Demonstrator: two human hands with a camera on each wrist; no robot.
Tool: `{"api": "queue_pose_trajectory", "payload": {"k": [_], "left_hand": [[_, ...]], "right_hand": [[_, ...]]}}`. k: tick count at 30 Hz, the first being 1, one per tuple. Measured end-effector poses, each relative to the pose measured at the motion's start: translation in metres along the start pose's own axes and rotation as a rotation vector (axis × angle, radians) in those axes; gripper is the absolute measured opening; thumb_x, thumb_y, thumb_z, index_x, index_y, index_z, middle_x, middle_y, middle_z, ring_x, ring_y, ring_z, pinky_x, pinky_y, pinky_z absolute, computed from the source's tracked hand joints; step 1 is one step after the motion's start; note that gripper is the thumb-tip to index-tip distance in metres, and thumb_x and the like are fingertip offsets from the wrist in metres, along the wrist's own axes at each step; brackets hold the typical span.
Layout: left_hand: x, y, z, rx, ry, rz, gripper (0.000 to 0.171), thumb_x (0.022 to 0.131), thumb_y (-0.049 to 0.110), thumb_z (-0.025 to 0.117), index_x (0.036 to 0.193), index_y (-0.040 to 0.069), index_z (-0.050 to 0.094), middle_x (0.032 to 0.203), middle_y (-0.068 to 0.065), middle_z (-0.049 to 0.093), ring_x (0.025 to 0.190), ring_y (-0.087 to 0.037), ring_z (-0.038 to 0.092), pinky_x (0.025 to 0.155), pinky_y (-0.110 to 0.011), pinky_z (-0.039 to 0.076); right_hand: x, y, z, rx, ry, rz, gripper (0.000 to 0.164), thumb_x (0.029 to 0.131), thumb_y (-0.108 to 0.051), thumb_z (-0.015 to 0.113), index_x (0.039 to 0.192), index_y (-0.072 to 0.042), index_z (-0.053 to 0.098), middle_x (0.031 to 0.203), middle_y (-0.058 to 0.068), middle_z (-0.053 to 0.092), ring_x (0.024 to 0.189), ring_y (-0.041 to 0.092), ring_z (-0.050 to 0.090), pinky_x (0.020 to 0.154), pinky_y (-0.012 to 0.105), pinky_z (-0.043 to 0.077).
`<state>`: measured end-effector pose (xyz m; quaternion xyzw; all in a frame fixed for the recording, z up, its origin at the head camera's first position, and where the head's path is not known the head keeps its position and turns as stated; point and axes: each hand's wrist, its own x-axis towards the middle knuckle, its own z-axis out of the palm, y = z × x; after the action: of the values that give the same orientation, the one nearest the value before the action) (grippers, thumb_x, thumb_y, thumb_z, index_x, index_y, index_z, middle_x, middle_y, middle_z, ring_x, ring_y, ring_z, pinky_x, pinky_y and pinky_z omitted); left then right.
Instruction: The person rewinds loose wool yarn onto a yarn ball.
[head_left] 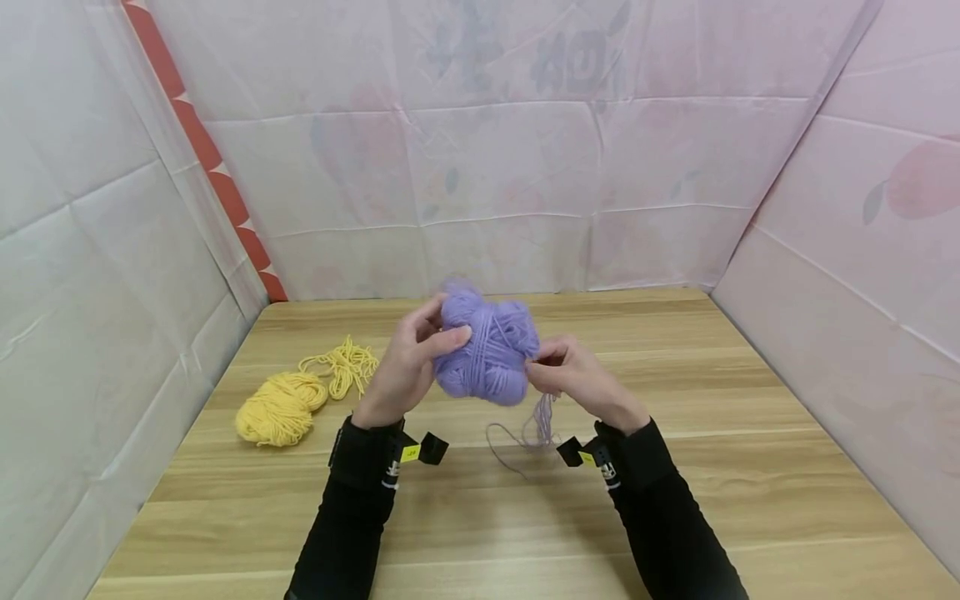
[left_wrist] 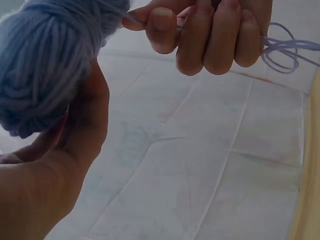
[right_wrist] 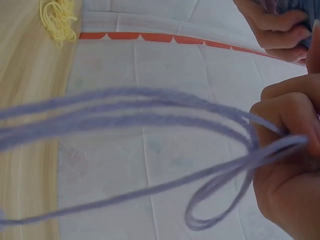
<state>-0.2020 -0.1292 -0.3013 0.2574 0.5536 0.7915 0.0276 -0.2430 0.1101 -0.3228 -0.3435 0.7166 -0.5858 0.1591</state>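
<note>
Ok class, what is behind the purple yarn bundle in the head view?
The wooden table shows behind the purple yarn bundle, with the pale sheet behind its top. Fingers of the left hand are partly hidden there; the table directly behind cannot be seen.

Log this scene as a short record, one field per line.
Left hand: grips the purple skein, thumb on its near side
Right hand: holds purple strands, one running to the skein
Skein position: held above the table
On table: yellow yarn, left of the left hand, some of it in loose loops
Backdrop: pale cloth, red strip at left
</note>
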Motion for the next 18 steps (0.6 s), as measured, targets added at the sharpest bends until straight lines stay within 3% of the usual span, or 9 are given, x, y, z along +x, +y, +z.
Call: {"api": "queue_pose_trajectory", "payload": {"k": [6,10,14,18], "left_hand": [[-0.0026,0.0016,0.0000,0.290,-0.140,-0.116,0.052,0.086,0.021,0.065,0.135,0.012,0.052,0.111,-0.011,0.061,0.095,-0.021,0.064,0.080,-0.036,0.058],[-0.0018,0.0015,0.0018,0.420,-0.172,-0.159,0.050,0.085,0.026,0.070,0.133,0.020,0.056,0.116,-0.011,0.064,0.102,-0.024,0.064,0.085,-0.041,0.057],[0.0003,-0.0013,0.0024,0.510,-0.136,-0.181,0.048,0.084,0.023,0.072,0.129,0.023,0.058,0.114,-0.009,0.064,0.101,-0.024,0.063,0.082,-0.038,0.058],[0.0042,-0.0067,0.0011,0.633,-0.045,-0.164,0.047,0.082,0.022,0.074,0.127,0.021,0.058,0.109,-0.008,0.063,0.096,-0.022,0.060,0.075,-0.035,0.059]], "right_hand": [[0.0013,-0.0037,-0.0003,0.078,0.068,0.064,0.022,0.095,-0.009,0.052,0.077,-0.015,0.063,0.064,-0.010,0.048,0.054,0.003,0.042,0.049,0.018,0.037],[0.0031,-0.0043,0.0001,0.166,0.088,0.037,0.023,0.100,-0.018,0.052,0.081,-0.012,0.062,0.065,-0.010,0.046,0.052,0.002,0.039,0.047,0.017,0.033],[0.0020,-0.0042,-0.0004,0.267,0.096,-0.038,0.023,0.101,-0.018,0.049,0.082,-0.009,0.057,0.060,-0.007,0.035,0.049,0.006,0.030,0.048,0.025,0.022],[-0.0006,-0.0064,-0.0003,0.286,0.115,-0.108,0.021,0.102,-0.016,0.047,0.090,-0.005,0.059,0.057,-0.003,0.031,0.049,0.012,0.026,0.054,0.034,0.016]]}}
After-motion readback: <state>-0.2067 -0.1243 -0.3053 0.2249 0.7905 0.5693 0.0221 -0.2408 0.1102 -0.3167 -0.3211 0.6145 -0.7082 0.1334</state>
